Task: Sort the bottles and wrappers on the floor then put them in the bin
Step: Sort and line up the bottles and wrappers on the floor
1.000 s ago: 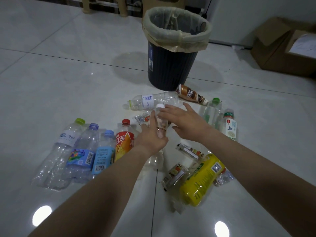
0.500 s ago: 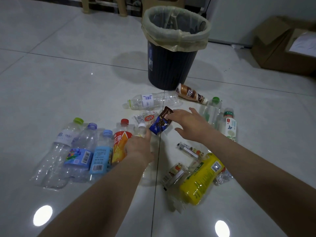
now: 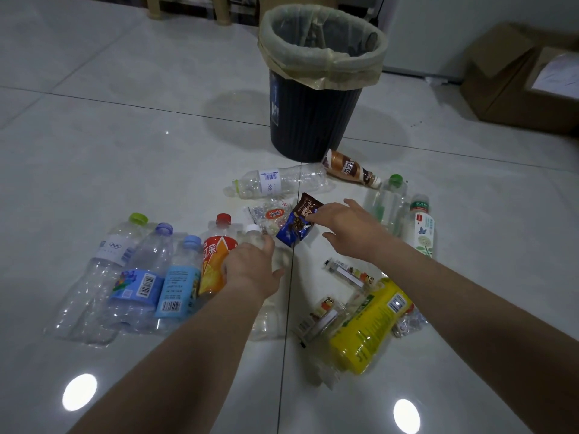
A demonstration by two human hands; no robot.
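The snack wrapper, pointed up the frame toward the bin, is pinched by the right hand; the white-capped bottle is gripped by the left hand.

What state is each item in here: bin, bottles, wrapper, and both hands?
bin, upright, lined, open top.
four left bottles, lying side by side, capped.
white-capped bottle, lying under left hand, grip unclear.
blue-brown wrapper, touched by fingertips of right hand, grip unclear.
yellow bottle, lying on its side.
brown bottle, lying beside bin.
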